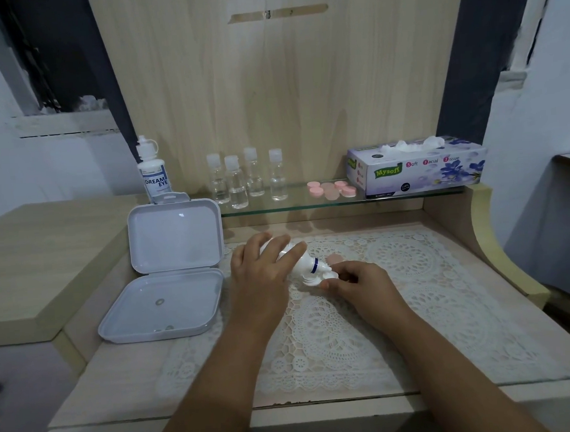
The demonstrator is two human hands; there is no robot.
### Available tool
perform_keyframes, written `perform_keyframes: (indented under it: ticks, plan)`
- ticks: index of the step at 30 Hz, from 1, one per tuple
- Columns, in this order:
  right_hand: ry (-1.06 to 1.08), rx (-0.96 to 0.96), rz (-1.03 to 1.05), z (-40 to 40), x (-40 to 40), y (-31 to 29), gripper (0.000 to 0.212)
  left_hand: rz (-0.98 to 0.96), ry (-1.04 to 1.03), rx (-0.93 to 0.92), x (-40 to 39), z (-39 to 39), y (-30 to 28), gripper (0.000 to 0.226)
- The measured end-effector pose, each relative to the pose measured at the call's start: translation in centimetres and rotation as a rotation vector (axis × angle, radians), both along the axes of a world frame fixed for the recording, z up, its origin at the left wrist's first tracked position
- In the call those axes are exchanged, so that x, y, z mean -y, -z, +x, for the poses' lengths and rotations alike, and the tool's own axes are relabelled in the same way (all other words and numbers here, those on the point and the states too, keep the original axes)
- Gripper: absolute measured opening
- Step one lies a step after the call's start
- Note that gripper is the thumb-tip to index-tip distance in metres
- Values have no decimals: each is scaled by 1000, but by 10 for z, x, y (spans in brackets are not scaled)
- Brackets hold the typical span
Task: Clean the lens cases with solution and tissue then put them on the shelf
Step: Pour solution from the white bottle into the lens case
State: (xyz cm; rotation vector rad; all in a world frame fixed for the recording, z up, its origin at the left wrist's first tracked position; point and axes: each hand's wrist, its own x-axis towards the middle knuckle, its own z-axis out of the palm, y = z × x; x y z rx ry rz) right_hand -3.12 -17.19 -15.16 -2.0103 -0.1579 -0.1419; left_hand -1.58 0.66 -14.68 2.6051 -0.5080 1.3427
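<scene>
My left hand grips a white solution bottle with a blue band, tilted with its nozzle pointing down to the right. The nozzle meets a small white lens case, which my right hand pinches just above the lace mat. A pale pink cap lies on the mat behind the case. Several pink lens cases sit on the glass shelf. The tissue box stands at the shelf's right end.
An open white hinged box lies at the left of the mat, its lid upright. A second solution bottle stands behind it. Several small clear bottles line the shelf. A raised wooden ledge borders the left side.
</scene>
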Motion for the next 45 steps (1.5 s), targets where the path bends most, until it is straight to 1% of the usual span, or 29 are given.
perform_keyframes:
  ticks: [8,13,19,25,32,35,37,40,45]
  plan:
    - [5,4,-15,0,0,0,9,-8,15,10,1,0,0,53]
    - [8,2,-17,1,0,0,9,-4,7,16,0,0,1,56]
    - [6,0,-9,1,0,0,10,13,-16,77,-1,-1,2,51]
    - [2,19,-25,-1,-1,-2,13,14,-14,101,1,0,2,50]
    - [2,28,-36,-1,-1,-2,12,4,-11,93,2,0,2,46]
    - [8,30,-46,1,0,0,7,3,-4,99,2,0,1,44]
    - [8,29,-40,1,0,0,7,2,1,79,2,0,1,47]
    - [13,22,-23,1,0,0,11,-12,-19,30,1,-1,2,56]
    - [24,5,-28,2,1,1,13,-18,-33,24,-1,0,3,57]
